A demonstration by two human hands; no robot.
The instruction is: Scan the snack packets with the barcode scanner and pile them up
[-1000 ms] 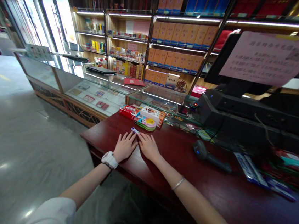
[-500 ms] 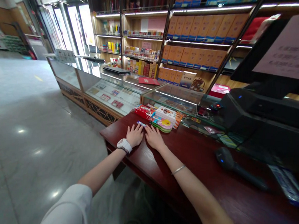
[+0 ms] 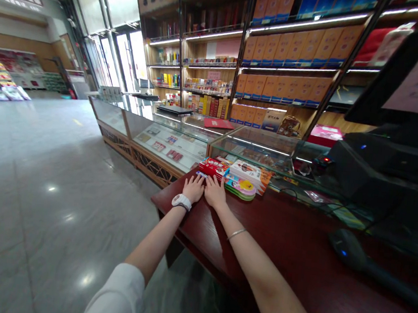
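Observation:
A small blue-and-white packet [image 3: 201, 174] lies on the dark red wooden desk [image 3: 279, 233], partly covered by my fingertips. My left hand [image 3: 193, 189], with a white watch [image 3: 182, 202] on its wrist, rests palm down with fingers stretched out to the packet's near side. Close beside it, my right hand [image 3: 214, 193] lies palm down, fingers extended, its fingertips at the packet's right end. Whether the fingertips press on the packet is too small to tell. Just beyond the right hand sit red boxes [image 3: 213, 167], a white-and-orange box [image 3: 250, 173] and colourful rounded packs [image 3: 241, 187].
A black handheld scanner [image 3: 348, 251] lies on the desk at right, below a dark monitor [image 3: 392, 76]. Glass display cases [image 3: 173, 138] run along the far side, before shelves of orange-brown boxes [image 3: 298, 49]. Grey floor [image 3: 57, 210] spreads to the left.
The view has swung left and slightly up, so the desk and shelves appear further right and lower. My hands stay at the packet, the right one drawn closer to the left.

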